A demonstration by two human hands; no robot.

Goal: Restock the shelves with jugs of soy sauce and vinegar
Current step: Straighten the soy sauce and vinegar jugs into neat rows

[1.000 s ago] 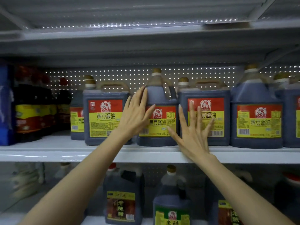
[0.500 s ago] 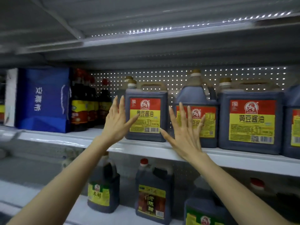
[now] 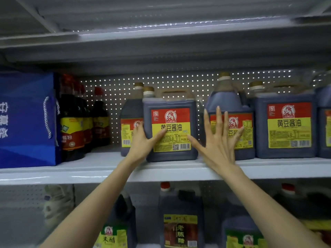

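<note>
A square soy sauce jug [image 3: 171,111] with a red and yellow label stands at the front of the white shelf [image 3: 100,173]. My left hand [image 3: 143,142] grips its left front corner, thumb across the label. My right hand [image 3: 219,142] is spread flat against the round-shouldered soy sauce jug [image 3: 231,102] just to the right, thumb reaching toward the square jug. Another square jug [image 3: 286,126] stands further right, and a smaller jug [image 3: 129,113] sits behind my left hand.
A blue gift bag [image 3: 26,120] and several dark sauce bottles [image 3: 73,126] fill the shelf's left end. The shelf below holds vinegar jugs [image 3: 180,228] with brown and green labels. A perforated back panel [image 3: 170,83] closes the shelf, with another shelf close overhead.
My left hand went from hovering open beside the square jug to gripping its left corner. My right hand moved onto the round-shouldered jug. The view shifted closer and slightly right.
</note>
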